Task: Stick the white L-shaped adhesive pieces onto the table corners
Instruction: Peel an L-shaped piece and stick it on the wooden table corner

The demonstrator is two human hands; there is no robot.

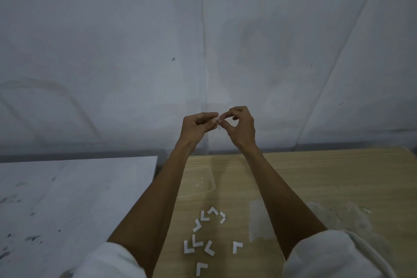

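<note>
White small adhesive piece (pixel 218 119): pinched between both hands;
Left hand (pixel 196 127), right hand (pixel 241 127): fingers curled on it;
Pale wooden surface (pixel 316 176): loose white L-shaped pieces (pixel 235 246)

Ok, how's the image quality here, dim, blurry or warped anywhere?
Head view: dim, flat, bluish light with no glare or hard shadows; wide-angle bending shows in the slanted wall seams; the left hand and right hand look soft, so the small white piece they pinch is hard to make out; the loose L-shaped pieces on the wooden table read clearly.
</note>
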